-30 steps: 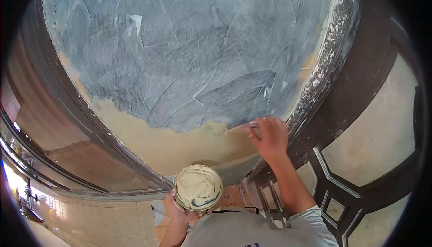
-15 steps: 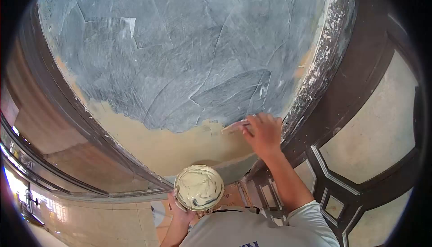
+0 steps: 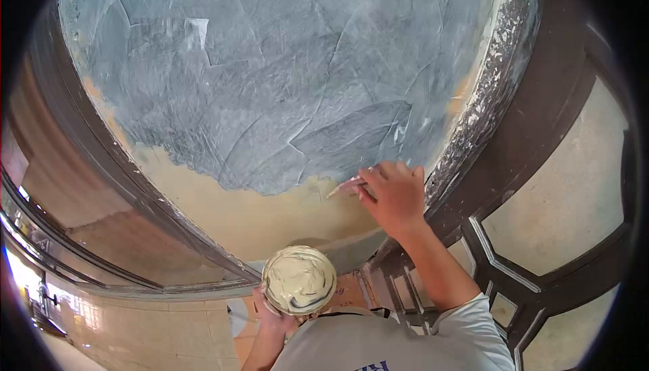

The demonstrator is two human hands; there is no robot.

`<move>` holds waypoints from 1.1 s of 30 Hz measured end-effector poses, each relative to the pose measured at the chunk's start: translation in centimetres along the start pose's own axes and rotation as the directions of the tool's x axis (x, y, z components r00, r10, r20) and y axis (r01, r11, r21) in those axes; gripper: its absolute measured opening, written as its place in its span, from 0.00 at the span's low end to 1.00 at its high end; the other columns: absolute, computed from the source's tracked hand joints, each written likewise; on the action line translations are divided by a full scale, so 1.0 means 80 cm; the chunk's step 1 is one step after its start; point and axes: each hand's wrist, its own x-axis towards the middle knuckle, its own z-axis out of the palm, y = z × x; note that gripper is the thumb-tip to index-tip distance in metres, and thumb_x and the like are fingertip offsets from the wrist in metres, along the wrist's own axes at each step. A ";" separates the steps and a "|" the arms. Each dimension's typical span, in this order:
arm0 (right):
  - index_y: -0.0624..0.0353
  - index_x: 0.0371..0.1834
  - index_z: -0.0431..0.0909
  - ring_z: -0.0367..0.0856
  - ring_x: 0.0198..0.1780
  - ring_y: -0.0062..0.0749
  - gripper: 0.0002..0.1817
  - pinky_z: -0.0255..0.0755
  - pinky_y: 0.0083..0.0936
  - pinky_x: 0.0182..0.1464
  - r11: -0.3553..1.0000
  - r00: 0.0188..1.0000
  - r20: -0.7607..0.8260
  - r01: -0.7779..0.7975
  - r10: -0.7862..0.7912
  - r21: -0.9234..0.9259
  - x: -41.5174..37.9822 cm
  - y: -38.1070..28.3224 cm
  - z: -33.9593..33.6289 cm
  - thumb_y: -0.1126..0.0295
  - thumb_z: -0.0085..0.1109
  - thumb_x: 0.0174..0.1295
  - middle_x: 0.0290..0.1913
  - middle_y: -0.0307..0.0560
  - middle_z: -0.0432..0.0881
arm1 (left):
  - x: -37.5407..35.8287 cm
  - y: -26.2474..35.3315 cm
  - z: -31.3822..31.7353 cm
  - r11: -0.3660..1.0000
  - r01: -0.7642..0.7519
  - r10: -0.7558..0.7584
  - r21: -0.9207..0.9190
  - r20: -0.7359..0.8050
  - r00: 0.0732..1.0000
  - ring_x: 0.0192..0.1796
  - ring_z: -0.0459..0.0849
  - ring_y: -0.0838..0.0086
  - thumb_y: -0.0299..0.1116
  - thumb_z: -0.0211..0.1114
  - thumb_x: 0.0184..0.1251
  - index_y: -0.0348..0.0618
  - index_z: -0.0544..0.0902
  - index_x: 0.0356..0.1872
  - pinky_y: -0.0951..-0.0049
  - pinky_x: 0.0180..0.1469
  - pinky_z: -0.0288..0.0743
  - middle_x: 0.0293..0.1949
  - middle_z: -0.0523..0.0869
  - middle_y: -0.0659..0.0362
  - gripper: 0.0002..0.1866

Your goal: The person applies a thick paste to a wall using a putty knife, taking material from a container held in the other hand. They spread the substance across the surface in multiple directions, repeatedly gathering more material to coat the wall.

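Note:
My left hand [image 3: 272, 315] grips a round tub [image 3: 299, 281] from its left side. The tub is full of cream-coloured paste with swirled ridges and a dark mark near its lower edge. In my right hand [image 3: 395, 199] is a small scraper [image 3: 346, 186], held in a pinch, its pale edge pointing left at the wall. That edge lies near the border between the grey-blue coating [image 3: 291, 87] and the bare beige strip [image 3: 250, 219] below it. Whether it touches the wall cannot be told.
A chipped dark frame [image 3: 483, 97] borders the wall on the right, beside dark panelling with pale panels [image 3: 561, 182]. Brown woodwork [image 3: 88, 188] curves along the left. Floor tiles [image 3: 155, 334] and cardboard [image 3: 348, 293] lie below.
My right hand has shifted slightly, and the scraper's edge now sits a little further left. The view has moved a little. The tub remains in my left hand.

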 end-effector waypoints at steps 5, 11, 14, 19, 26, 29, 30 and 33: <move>0.42 0.41 0.81 0.75 0.38 0.30 0.14 0.58 0.38 0.41 1.000 1.000 0.010 -0.006 0.006 0.021 -0.006 0.001 0.028 0.59 0.69 0.51 0.34 0.31 0.77 | -0.004 0.003 -0.002 1.000 0.014 -0.013 -0.013 0.018 1.000 0.60 0.78 0.57 0.53 0.45 0.66 0.39 0.71 0.64 0.58 0.63 0.74 0.60 0.78 0.50 0.33; 0.44 0.41 0.81 0.75 0.39 0.33 0.14 0.58 0.39 0.43 0.996 0.999 0.032 -0.036 0.034 0.083 -0.011 -0.015 0.034 0.57 0.69 0.52 0.34 0.33 0.77 | -0.008 0.013 -0.007 0.994 0.067 -0.055 -0.082 0.139 0.989 0.61 0.78 0.57 0.53 0.45 0.66 0.39 0.71 0.64 0.57 0.63 0.74 0.61 0.77 0.50 0.33; 0.46 0.41 0.81 0.76 0.41 0.35 0.15 0.58 0.39 0.44 0.997 0.998 0.038 -0.054 0.051 0.062 -0.003 -0.015 0.031 0.57 0.69 0.52 0.34 0.34 0.77 | -0.007 0.013 -0.006 0.995 0.052 -0.040 -0.086 0.131 0.991 0.61 0.78 0.57 0.53 0.45 0.66 0.39 0.71 0.65 0.57 0.63 0.74 0.61 0.77 0.49 0.33; 0.43 0.41 0.80 0.75 0.39 0.31 0.13 0.57 0.38 0.43 0.985 0.987 -0.019 -0.161 0.162 0.069 0.002 -0.017 0.016 0.56 0.68 0.53 0.34 0.33 0.78 | -0.004 0.017 -0.018 1.000 -0.004 0.005 0.020 -0.045 0.999 0.61 0.78 0.56 0.54 0.46 0.65 0.39 0.71 0.64 0.57 0.63 0.74 0.61 0.78 0.49 0.34; 0.44 0.41 0.81 0.75 0.40 0.32 0.14 0.57 0.38 0.43 0.987 0.990 -0.031 -0.135 0.138 0.088 0.007 -0.019 0.018 0.56 0.68 0.54 0.35 0.33 0.78 | -0.005 0.025 -0.017 1.000 -0.027 0.027 -0.001 -0.069 0.997 0.60 0.79 0.56 0.52 0.46 0.65 0.39 0.72 0.64 0.57 0.62 0.74 0.61 0.78 0.49 0.33; 0.48 0.40 0.80 0.76 0.40 0.36 0.15 0.58 0.38 0.44 0.983 0.985 -0.049 -0.159 0.164 0.092 0.006 -0.030 0.013 0.57 0.70 0.52 0.34 0.37 0.78 | -0.004 0.031 -0.021 1.000 -0.020 0.022 0.019 -0.064 0.998 0.60 0.78 0.56 0.52 0.47 0.64 0.38 0.72 0.64 0.57 0.62 0.74 0.61 0.78 0.50 0.33; 0.49 0.40 0.80 0.76 0.40 0.37 0.15 0.59 0.39 0.44 0.992 0.995 0.007 -0.097 0.097 0.082 -0.006 -0.032 0.031 0.57 0.70 0.52 0.34 0.37 0.78 | -0.005 0.031 -0.023 0.999 -0.021 0.023 0.028 -0.046 0.999 0.60 0.78 0.56 0.52 0.47 0.64 0.38 0.72 0.64 0.57 0.62 0.74 0.60 0.78 0.50 0.33; 0.47 0.40 0.80 0.76 0.39 0.35 0.15 0.58 0.39 0.43 0.996 0.998 0.030 -0.063 0.061 0.069 -0.011 -0.032 0.045 0.57 0.69 0.53 0.34 0.36 0.78 | -0.005 0.035 -0.025 1.000 -0.010 0.009 -0.022 -0.035 0.999 0.60 0.79 0.57 0.51 0.48 0.63 0.38 0.72 0.63 0.57 0.62 0.74 0.59 0.79 0.50 0.33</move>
